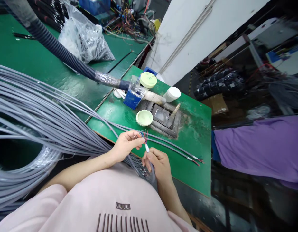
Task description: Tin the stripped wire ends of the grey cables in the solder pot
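Observation:
My right hand (160,162) is closed around a grey cable (152,172) just below its white-wrapped end. Thin coloured wires (146,133), mostly red and blue with bare tips, fan upward from that end. With thumb and fingers pinched, my left hand (128,144) holds some of these wires from the left side. Two more grey cables (174,146) lie on the green board just beyond, their stripped red ends pointing right. Past the hands sits a small round dish (144,118) with pale contents, beside a solder pot (161,116) in a dirty square frame.
A large coil of grey cable (42,112) fills the left side. A ribbed hose (74,62) reaches over the pot, near a blue box (132,99), a white cup (172,94) and a yellow-green lid (148,79). Behind stands a plastic bag (88,42). Purple cloth (260,148) is at right.

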`<state>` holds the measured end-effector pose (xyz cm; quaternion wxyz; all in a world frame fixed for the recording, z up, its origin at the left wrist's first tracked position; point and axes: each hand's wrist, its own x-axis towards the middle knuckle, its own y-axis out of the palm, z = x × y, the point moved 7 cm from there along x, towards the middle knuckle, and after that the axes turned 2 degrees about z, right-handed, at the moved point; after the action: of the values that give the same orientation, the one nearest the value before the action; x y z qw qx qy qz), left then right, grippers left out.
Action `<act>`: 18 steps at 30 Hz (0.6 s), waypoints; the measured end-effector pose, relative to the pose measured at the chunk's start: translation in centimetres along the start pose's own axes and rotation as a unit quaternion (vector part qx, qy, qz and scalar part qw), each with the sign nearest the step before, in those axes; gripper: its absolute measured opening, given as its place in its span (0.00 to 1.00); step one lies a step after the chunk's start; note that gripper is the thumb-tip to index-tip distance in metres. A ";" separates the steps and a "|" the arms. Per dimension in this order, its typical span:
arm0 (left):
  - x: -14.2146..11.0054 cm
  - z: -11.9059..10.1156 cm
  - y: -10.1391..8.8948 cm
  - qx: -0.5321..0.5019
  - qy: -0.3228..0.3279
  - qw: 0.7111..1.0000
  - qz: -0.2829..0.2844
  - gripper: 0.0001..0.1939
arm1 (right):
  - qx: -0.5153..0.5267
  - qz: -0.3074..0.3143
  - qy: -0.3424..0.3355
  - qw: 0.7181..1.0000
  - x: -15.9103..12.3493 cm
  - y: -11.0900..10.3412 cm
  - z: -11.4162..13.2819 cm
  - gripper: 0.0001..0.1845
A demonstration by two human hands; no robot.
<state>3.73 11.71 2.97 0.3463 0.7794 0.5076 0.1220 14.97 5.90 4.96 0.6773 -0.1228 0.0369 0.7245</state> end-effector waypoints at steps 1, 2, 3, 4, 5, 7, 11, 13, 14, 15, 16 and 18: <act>0.0 0.0 0.0 -0.001 0.000 1.000 0.000 0.14 | 0.002 0.001 -0.001 1.000 0.0 0.0 0.0 0.18; 0.0 0.0 -0.1 -0.003 0.001 1.000 0.000 0.14 | 0.005 0.003 -0.002 1.000 0.1 0.0 -0.1 0.18; 0.1 0.0 -0.1 -0.005 0.003 1.000 0.001 0.14 | 0.008 0.004 -0.002 1.000 0.1 0.0 -0.2 0.18; 0.1 0.0 -0.1 -0.006 0.004 1.000 0.001 0.14 | 0.011 0.005 -0.001 1.000 0.1 0.0 -0.2 0.18; 0.1 0.0 -0.2 -0.006 0.006 1.000 0.002 0.14 | 0.012 0.005 -0.001 1.000 0.2 0.0 -0.3 0.18; 0.2 -0.1 -0.1 -0.006 0.008 1.000 0.003 0.13 | 0.012 0.005 0.001 1.000 0.2 0.0 -0.4 0.18; 0.2 0.0 -0.2 -0.002 0.010 1.000 0.001 0.13 | 0.012 0.006 -0.001 1.000 0.2 0.0 -0.4 0.18; 0.2 0.0 -0.2 -0.003 0.011 1.000 0.002 0.13 | 0.015 0.007 -0.002 1.000 0.2 0.0 -0.4 0.18; 0.2 0.0 -0.2 -0.004 0.011 1.000 0.002 0.13 | 0.015 0.007 -0.003 1.000 0.2 0.0 -0.5 0.18; 0.2 0.0 -0.2 -0.004 0.011 1.000 0.000 0.13 | 0.016 0.008 -0.005 1.000 0.2 -0.1 -0.5 0.18; 0.2 0.0 -0.3 -0.003 0.010 1.000 -0.002 0.14 | 0.015 0.008 -0.007 1.000 0.2 -0.1 -0.5 0.18; 0.1 0.0 -0.3 0.002 0.009 1.000 -0.007 0.14 | 0.012 0.008 -0.010 1.000 0.2 -0.1 -0.6 0.18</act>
<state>3.55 11.94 2.76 0.3411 0.7754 0.5165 0.1251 15.15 6.01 4.35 0.6733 -0.1068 0.0402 0.7305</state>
